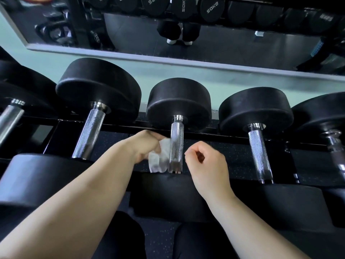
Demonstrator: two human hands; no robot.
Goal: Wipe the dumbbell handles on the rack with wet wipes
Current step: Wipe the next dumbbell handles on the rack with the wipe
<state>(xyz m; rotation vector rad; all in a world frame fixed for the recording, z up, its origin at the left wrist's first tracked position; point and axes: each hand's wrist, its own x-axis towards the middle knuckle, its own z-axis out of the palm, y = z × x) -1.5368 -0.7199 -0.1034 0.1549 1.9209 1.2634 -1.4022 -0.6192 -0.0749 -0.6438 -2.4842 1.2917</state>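
Several black dumbbells with knurled chrome handles lie side by side on a black rack (119, 126). My left hand (147, 146) grips a white wet wipe (158, 159) and holds it against the left side of the middle dumbbell's handle (176, 144). To the right of that handle hovers my right hand (207, 165), fingers loosely curled and holding nothing, not touching the metal. Other handles lie to the left (89, 133) and to the right (259, 154).
A wall mirror (168, 30) runs behind the rack and reflects more dumbbells and a person's legs. Black rubber heads (168, 195) line the near edge. Dark speckled floor (160, 238) shows between my legs below.
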